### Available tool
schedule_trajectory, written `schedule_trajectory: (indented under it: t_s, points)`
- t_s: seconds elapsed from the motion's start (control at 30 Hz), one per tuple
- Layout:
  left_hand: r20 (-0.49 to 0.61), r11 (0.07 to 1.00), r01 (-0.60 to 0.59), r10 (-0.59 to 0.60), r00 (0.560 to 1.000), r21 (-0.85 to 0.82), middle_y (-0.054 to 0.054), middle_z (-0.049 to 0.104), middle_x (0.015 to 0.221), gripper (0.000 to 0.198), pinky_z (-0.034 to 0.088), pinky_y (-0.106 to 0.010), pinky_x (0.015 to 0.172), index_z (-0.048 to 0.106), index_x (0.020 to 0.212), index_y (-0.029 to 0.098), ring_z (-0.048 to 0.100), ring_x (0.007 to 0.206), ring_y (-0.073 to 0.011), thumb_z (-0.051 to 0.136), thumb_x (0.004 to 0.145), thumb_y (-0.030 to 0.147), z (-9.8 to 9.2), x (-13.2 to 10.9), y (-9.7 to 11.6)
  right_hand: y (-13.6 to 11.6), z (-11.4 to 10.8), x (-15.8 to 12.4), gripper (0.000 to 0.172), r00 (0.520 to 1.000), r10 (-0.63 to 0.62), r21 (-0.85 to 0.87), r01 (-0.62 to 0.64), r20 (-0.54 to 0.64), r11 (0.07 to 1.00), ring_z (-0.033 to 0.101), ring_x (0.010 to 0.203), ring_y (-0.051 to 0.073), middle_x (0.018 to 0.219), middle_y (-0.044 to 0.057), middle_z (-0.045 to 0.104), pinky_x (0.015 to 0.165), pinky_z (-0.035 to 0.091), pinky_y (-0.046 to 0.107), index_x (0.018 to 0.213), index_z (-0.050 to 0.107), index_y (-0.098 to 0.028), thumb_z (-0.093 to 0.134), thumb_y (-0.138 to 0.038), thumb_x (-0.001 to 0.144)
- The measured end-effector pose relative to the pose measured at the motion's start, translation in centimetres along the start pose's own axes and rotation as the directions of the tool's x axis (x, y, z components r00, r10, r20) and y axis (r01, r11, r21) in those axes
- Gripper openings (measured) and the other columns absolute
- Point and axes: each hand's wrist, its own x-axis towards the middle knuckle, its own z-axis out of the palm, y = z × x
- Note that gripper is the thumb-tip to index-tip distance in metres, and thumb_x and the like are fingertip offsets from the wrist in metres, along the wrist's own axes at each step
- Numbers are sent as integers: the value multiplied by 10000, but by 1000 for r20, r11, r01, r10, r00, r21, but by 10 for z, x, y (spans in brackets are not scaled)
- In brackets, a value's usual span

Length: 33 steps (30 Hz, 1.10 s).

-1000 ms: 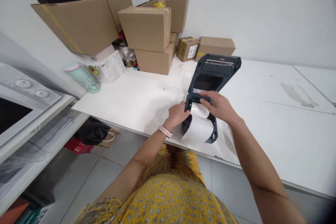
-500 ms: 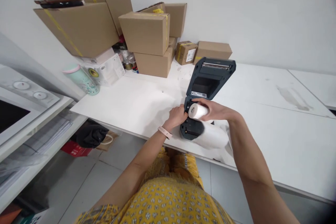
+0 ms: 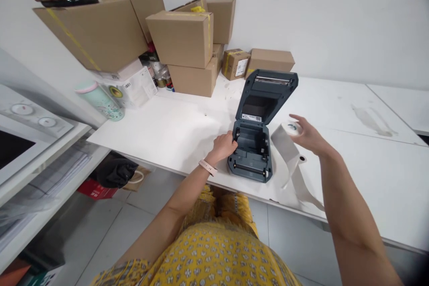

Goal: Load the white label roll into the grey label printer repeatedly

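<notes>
A dark label printer [image 3: 250,174] stands with its lid [image 3: 268,87] raised, and its roll bay shows no roll inside. My left hand [image 3: 224,146] is closed on the printer's left side, fingertips at the inner edge of the bay. To the right of the printer, my right hand [image 3: 311,136] grips a white label roll [image 3: 288,128] by its side. A loose strip of paper [image 3: 284,148] hangs from that roll toward the table. Just below lies a second white roll [image 3: 302,159] with a dark core, partly covered by the strip.
Cardboard boxes [image 3: 182,38] are stacked at the back left, with smaller boxes [image 3: 271,61] against the wall. A mint tumbler [image 3: 102,100] stands by a white carton [image 3: 134,87]. The white table's front edge [image 3: 161,170] runs before me; a white appliance [image 3: 36,120] sits on the left shelf.
My right hand has lifted the label roll out of the printer bay and moved it right, trailing paper. My left hand stays at the printer's left side.
</notes>
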Motion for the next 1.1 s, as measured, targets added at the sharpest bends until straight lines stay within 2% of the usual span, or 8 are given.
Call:
schedule_trajectory:
  t_s: [0.17,0.27,0.37,0.53,0.67,0.8,0.93,1.1]
  points:
    - [-1,1000,-1,1,1000,7,-144,738,1139,372,509,-384,898,547,1260,149,694,1097,-304,433,916,233,-3,-2,1,16,22,-2,877,998,14,-21,-13,54,1000,608,1231,359,1393,158,617,1040,498,528,1435,524,-234,795,-480,637]
    - [-2,1000,-6,6,1000,3,-135,742,1124,375,510,-380,892,541,1267,155,697,1085,-300,428,918,230,-3,-2,1,32,4,-22,854,991,101,194,-116,83,974,598,1290,343,1424,135,616,1064,503,515,1494,473,-287,763,-526,726]
    - [-16,1000,-8,8,1000,3,-128,747,1105,380,510,-376,890,538,1275,160,701,1076,-295,421,920,228,-2,-1,1,58,-18,-54,631,986,156,375,-168,62,912,586,1330,313,1404,106,647,1086,498,455,1401,574,-367,731,-494,803]
    - [-28,1000,-11,11,1000,9,-129,746,1104,392,511,-384,892,536,1287,161,703,1069,-301,422,918,223,0,0,0,72,0,-100,597,947,195,393,-285,254,874,679,1150,303,1361,105,675,894,602,406,1265,672,-316,820,-496,715]
    - [-18,1000,-15,15,1000,18,-125,742,1117,365,507,-379,911,542,1265,164,699,1082,-291,425,925,225,-1,0,1,41,12,-113,587,945,292,563,-323,147,761,710,808,213,1153,99,745,646,596,307,1154,701,-241,833,-560,678]
    - [2,999,-30,30,1000,26,-138,736,1134,354,502,-379,927,551,1245,145,692,1098,-292,424,922,212,-4,-1,2,-19,-18,-107,568,986,159,558,-162,55,814,715,1006,257,1124,80,753,728,588,294,1265,679,-311,771,-560,762]
    - [5,1000,-20,20,1000,-4,-141,731,1157,382,498,-379,938,537,1287,149,686,1120,-292,424,930,224,-5,-2,2,-90,-12,-70,542,940,-168,141,131,299,981,700,1015,269,1157,60,747,859,564,363,1327,649,-313,697,-548,842]
    - [2,999,5,-5,1000,-48,-116,735,1166,405,500,-369,928,523,1328,186,679,1141,-290,435,937,246,-2,-3,1,-121,64,-16,399,848,-225,-375,431,480,821,729,940,277,1102,82,777,802,538,354,1283,662,-260,632,-379,904]
